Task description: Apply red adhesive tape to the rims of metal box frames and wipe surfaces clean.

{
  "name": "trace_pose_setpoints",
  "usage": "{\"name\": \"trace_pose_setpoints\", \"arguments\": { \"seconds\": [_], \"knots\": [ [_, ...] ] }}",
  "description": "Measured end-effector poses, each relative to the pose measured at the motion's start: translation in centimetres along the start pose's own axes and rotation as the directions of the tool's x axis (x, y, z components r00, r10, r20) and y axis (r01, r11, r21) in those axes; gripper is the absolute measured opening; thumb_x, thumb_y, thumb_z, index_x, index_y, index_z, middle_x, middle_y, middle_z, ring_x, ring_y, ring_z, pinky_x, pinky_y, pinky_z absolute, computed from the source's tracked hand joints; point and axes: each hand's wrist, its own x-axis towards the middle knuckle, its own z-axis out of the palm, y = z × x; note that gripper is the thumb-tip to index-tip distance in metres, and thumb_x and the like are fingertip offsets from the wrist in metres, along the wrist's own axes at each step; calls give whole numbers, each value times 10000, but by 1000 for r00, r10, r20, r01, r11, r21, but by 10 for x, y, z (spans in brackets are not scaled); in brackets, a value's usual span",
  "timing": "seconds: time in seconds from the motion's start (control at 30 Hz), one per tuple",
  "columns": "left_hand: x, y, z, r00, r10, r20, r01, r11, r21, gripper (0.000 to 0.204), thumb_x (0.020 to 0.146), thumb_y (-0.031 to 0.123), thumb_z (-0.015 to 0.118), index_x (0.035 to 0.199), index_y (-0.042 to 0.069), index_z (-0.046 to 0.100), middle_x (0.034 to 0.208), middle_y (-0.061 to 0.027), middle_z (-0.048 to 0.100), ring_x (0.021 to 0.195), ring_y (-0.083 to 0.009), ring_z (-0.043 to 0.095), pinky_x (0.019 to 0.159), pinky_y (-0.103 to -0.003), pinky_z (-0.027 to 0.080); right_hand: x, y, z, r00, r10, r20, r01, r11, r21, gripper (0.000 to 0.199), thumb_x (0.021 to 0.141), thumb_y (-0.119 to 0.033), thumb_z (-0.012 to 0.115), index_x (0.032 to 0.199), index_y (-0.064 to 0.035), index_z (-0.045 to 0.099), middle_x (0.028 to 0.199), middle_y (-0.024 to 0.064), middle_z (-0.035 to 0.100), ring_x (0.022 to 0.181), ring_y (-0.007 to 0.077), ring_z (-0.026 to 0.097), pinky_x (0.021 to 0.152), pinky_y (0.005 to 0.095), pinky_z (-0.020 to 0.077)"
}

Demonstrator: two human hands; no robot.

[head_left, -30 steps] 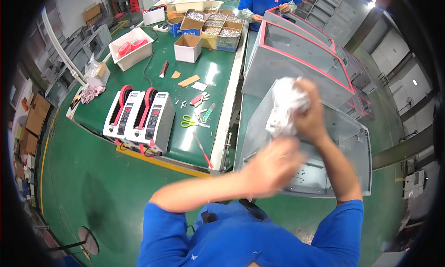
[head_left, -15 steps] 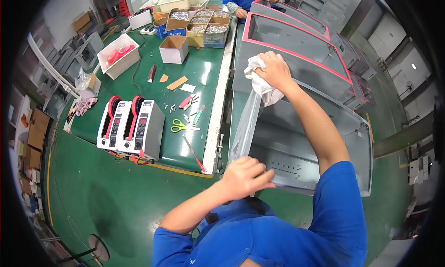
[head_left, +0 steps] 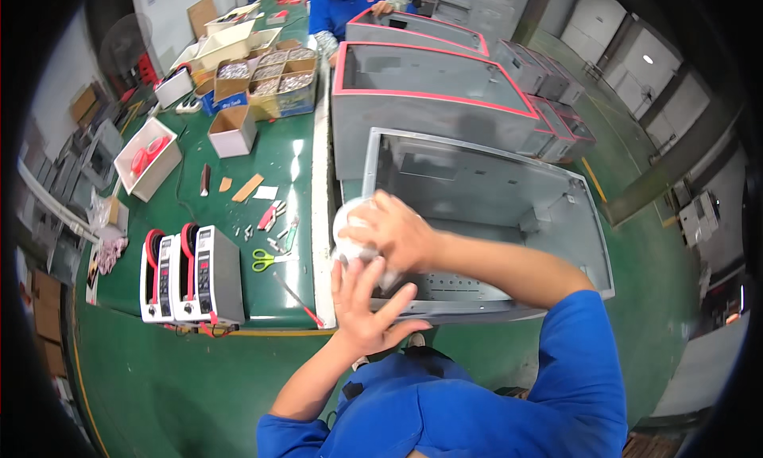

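Note:
A grey metal cabinet shell (head_left: pixel 482 305) lies in front of me with its open side up. Over its near left corner, my right hand (head_left: pixel 401 234) presses a bunched white cloth (head_left: pixel 346 219). Just below the cloth is my left hand (head_left: pixel 362 315), its fingers spread and their tips close against the cloth's lower part. Whether those fingertips touch the cloth is hard to tell. Both hands and the cloth hide part of the cabinet's left edge.
Behind stand more grey cabinets (head_left: pixel 429 112) with red-edged openings, a co-worker (head_left: pixel 342 13) beside them. On the green table (head_left: pixel 214 152) at left are two tape dispensers (head_left: pixel 218 275), green scissors (head_left: pixel 262 259), a red-handled tool (head_left: pixel 306 308), a white bin (head_left: pixel 131 168) and boxes of small parts (head_left: pixel 278 80).
My right hand has drawn the cloth from the cabinet's far left corner toward me along the left edge. My left hand has opened from a curl beside the near corner. The view has shifted.

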Motion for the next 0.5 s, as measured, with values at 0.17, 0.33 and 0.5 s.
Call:
{"name": "trace_pose_setpoints", "arguments": {
  "seconds": [0.17,0.33,0.5],
  "knots": [
    [23,6,-4,962,-94,257,60,988,139,529,683,431,650,1072,83,566,1152,-181,490,1118,-400,405,964,-524,243,42,93,-35,947,166,-276,-268,880,-392,454,597,-247,701,1016,-159,549,1007,80,515,825,272,476,688,394,408],
    [29,11,6,928,-191,319,127,969,212,389,694,303,620,998,62,609,996,-134,578,985,-323,525,899,-455,355,20,157,-1,793,587,-161,-609,771,-188,414,707,-343,630,1067,-179,510,1010,98,496,921,335,510,752,458,438],
    [27,12,7,892,-224,391,123,956,267,364,716,276,579,993,40,601,995,-123,581,1005,-327,517,921,-465,337,-51,177,-32,885,434,-170,-464,850,-248,410,694,-293,643,1065,-181,509,968,106,490,922,339,499,769,444,446]
  ]
}}
